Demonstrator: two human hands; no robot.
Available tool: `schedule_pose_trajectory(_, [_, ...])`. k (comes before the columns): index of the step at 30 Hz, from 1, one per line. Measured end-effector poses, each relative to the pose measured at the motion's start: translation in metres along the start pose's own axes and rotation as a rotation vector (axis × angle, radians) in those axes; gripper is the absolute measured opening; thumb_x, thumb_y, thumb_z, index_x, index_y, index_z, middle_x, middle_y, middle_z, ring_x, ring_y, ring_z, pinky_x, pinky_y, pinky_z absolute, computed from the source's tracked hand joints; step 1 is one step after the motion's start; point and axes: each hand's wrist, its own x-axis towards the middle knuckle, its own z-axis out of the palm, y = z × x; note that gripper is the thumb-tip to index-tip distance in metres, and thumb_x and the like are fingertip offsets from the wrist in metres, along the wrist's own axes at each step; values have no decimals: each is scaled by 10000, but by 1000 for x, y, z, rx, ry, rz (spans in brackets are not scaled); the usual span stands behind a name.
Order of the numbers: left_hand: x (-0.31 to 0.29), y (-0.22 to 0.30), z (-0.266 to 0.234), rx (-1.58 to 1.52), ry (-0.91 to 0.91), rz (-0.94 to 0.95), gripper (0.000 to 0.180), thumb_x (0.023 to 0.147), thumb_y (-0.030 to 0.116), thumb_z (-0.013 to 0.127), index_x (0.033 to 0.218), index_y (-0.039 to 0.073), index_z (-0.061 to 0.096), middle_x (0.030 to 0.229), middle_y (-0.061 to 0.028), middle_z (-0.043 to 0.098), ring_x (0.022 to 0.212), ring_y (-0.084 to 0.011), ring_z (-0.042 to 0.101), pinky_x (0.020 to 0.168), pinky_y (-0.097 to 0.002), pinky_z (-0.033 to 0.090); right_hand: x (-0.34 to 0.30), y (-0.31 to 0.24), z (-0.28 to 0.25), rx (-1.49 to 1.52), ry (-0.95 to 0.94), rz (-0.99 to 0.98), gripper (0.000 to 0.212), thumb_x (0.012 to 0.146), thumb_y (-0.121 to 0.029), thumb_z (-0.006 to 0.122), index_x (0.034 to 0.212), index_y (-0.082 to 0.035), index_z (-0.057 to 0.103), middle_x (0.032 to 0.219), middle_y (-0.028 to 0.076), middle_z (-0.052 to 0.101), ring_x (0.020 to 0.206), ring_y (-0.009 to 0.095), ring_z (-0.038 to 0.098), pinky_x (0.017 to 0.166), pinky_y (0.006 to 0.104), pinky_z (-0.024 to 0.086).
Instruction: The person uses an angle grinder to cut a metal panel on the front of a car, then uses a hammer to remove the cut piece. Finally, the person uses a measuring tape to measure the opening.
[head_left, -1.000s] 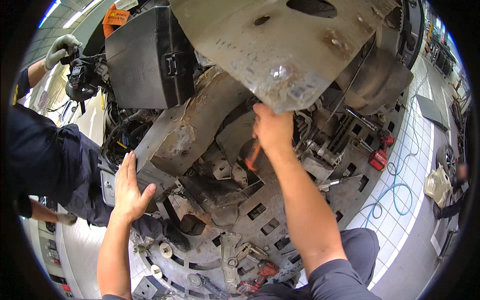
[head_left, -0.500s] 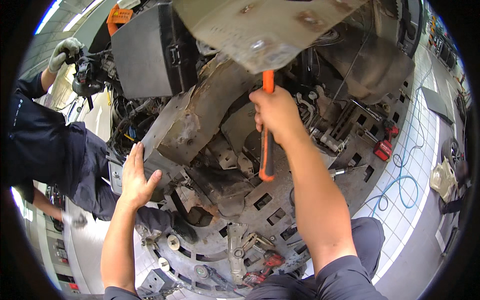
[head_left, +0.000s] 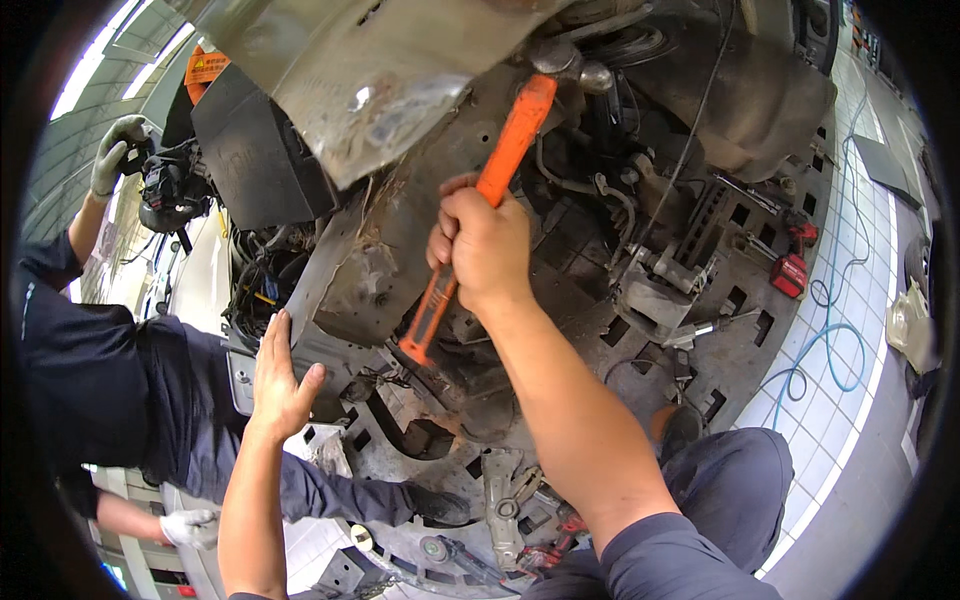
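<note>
My right hand (head_left: 490, 245) is wrapped round the orange-and-black handle of a hammer (head_left: 518, 135). The hammer tilts to the right, and its metal head shows beyond the edge of a dented overhanging metal panel (head_left: 390, 70). Below that panel runs a creased, torn piece of vehicle body sheet metal (head_left: 372, 262), behind my right fist. My left hand (head_left: 284, 388) holds nothing; its flat palm and straight fingers rest against the side of the body metal, with the thumb apart.
At the left stands a co-worker (head_left: 90, 370), one gloved hand (head_left: 118, 150) on a black device. A red cordless tool (head_left: 790, 268) lies on the slotted metal platform (head_left: 640, 385) at right. Another red power tool (head_left: 560, 540) lies near my knees. A blue hose (head_left: 845, 345) coils on the tiles.
The hammer has swung from nearly upright to a rightward tilt, and its head has come out from behind the panel. My left hand stays against the metal. The whole view has shifted.
</note>
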Motion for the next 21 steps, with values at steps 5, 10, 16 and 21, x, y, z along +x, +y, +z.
schedule_pose_trajectory(5, [6,2,2,-6,-2,14,966,848,647,482,1468,-52,238,1501,-266,283,1410,-397,252,1156,-451,187,43,-8,9,37,-17,344,74,830,-89,514,798,-22,509,584,32,407,442,148,408,447,332,370])
schedule_pose_trajectory(10, [2,-4,5,7,-2,6,979,847,666,474,1469,-50,236,1499,-265,287,1408,-395,255,1156,-451,188,-4,-2,-7,-373,89,-194,86,819,-76,513,791,4,519,539,37,431,431,147,442,444,315,404])
schedule_pose_trajectory(16, [4,0,2,26,12,8,995,844,691,455,1469,-53,236,1500,-269,283,1405,-400,259,1152,-448,196,5,-15,11,110,297,-506,77,809,-57,496,862,-1,505,558,48,472,481,143,471,491,315,435])
schedule_pose_trajectory(21, [3,-2,1,32,-2,26,1003,847,711,416,1476,-47,230,1504,-270,278,1408,-394,260,1152,-440,193,31,-9,-3,-295,47,191,130,811,-104,535,742,2,568,586,59,528,491,195,513,509,329,436])
